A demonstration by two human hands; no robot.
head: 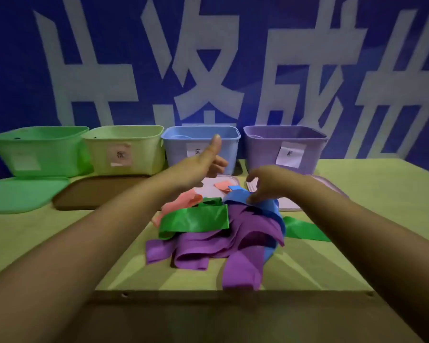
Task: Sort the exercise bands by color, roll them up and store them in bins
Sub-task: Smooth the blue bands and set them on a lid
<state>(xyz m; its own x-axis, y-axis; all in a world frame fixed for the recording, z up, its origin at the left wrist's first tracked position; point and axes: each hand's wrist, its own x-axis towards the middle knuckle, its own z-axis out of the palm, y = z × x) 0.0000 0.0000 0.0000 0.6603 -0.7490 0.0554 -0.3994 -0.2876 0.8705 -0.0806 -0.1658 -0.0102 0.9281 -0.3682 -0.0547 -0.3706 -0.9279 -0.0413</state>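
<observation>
Your left hand (206,162) is raised above the bench (382,194) in front of the blue bin (223,154), thumb pointing straight up and the other fingers curled in; it holds nothing. Your right hand (268,184) reaches down onto the far side of the pile, fingers bent, pinching the top edge of the blue band (240,195).

The exercise bands lie in one tangled heap at the middle of the bench, near you. The purple bands (208,248) make up the bulk of it and spill toward the near edge. A green band (193,219) lies across the top left of the heap, and another green strip (305,231) sticks out to the right, under your right forearm. A pink band (181,203) lies on the far left of the heap, with a small pink piece (223,185) just beyond it.

Four bins stand in a row along the back of the bench, against a blue wall (15,70) with large white characters: a green bin (40,152), a yellow-green bin (126,149), the blue bin and a purple bin (285,147), all of them bearing a paper label on the front. From this angle you cannot tell what is inside them. In front of the bins lids lie flat: a green lid (22,194), a brown lid (97,191), and pale lids (290,204) partly hidden behind your hands and the heap.
</observation>
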